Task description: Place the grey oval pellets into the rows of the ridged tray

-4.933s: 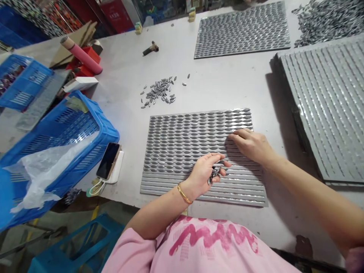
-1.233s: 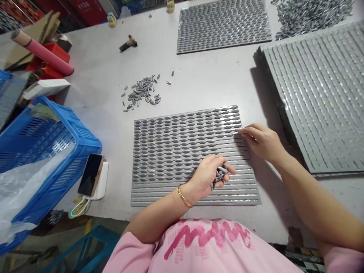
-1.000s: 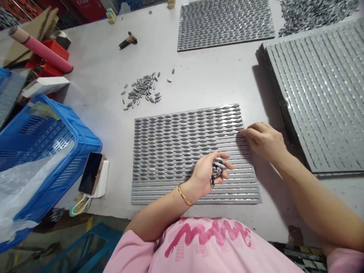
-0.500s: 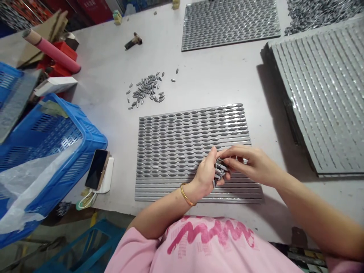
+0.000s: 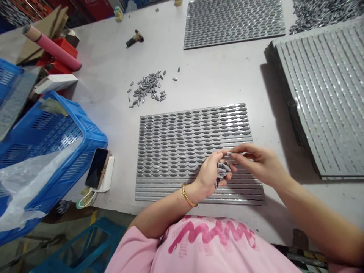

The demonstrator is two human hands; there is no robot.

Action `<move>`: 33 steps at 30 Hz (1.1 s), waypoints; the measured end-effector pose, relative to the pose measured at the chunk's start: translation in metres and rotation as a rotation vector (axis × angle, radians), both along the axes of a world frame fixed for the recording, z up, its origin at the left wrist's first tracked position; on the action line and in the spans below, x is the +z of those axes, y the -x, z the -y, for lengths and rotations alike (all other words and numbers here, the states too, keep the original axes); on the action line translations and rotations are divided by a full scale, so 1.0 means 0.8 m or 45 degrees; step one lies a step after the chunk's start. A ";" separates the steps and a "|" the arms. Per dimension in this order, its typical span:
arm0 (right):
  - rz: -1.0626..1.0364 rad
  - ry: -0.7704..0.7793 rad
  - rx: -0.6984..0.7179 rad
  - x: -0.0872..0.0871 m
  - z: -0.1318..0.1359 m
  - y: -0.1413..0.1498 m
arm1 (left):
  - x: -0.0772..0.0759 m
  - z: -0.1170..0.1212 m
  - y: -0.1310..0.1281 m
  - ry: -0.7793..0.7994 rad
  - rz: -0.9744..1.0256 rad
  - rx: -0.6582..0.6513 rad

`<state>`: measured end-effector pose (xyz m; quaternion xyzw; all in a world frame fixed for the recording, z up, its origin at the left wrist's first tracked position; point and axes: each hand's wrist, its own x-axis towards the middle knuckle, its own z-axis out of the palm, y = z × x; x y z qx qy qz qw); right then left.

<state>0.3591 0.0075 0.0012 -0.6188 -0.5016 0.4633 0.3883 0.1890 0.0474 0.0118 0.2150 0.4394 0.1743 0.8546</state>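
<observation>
My left hand [image 5: 209, 174] is cupped around a handful of small grey leaf-shaped pieces [image 5: 222, 171], its thumb and forefinger stretched toward the right. At those fingertips my right hand [image 5: 257, 163] pinches one such piece, mostly hidden by the fingers. Both hands are over the right part of a grey ridged board [image 5: 170, 189]. Rows of the same pieces fill the board's upper and left parts. Bare grooves show along the bottom and at the right, below the top rows.
Loose pieces [image 5: 148, 86] lie beyond the board. A second covered board [image 5: 233, 22] and a board stack [image 5: 332, 98] stand at back and right, near a large heap of pieces [image 5: 327, 15]. On the left are a phone [image 5: 97, 168], a blue crate [image 5: 93, 131] and a pink roll [image 5: 57, 49].
My right hand has moved slightly right, from over the handful to the tips of my left thumb and forefinger. My left fingers have opened a little around the pieces.
</observation>
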 end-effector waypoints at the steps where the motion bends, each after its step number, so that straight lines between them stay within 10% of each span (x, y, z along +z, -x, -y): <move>1: 0.122 -0.112 -0.082 -0.004 -0.001 -0.004 | 0.003 -0.002 0.003 0.051 0.020 0.008; 9: 1.055 -0.846 0.108 -0.058 -0.040 -0.021 | 0.012 -0.007 0.019 0.228 0.033 0.136; 19: 1.435 -0.967 0.378 -0.055 -0.045 -0.030 | 0.014 -0.009 0.019 0.253 -0.027 0.205; 33: 0.455 -0.647 0.334 0.014 -0.006 0.012 | -0.004 0.004 0.007 -0.071 -0.040 0.273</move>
